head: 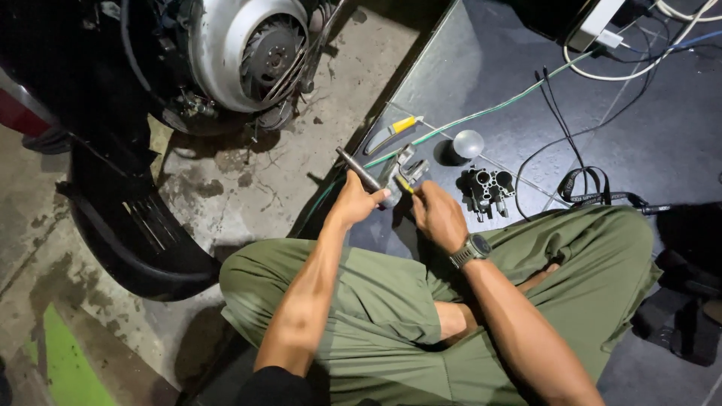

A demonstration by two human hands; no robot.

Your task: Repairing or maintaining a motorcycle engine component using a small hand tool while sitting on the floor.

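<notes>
A scooter engine (248, 56) with its round silver fan cover stood on the stained concrete floor (226, 180) beyond the left edge of a dark floor mat (654, 135). The person sat cross-legged in green trousers (376, 301) at the mat's near edge. A green cable (481, 114) ran across the mat toward its far right corner. A black carburetor body (487, 189) lay on the mat just right of the hands, near a small round silver cap (468, 143). The left hand (357, 201) was clenched around a metal rod (359, 171) and a small metal part (402, 169). The right hand (436, 213) gripped a yellow-handled tool (404, 184) against that part. A second yellow-handled screwdriver (396, 129) lay beyond.
</notes>
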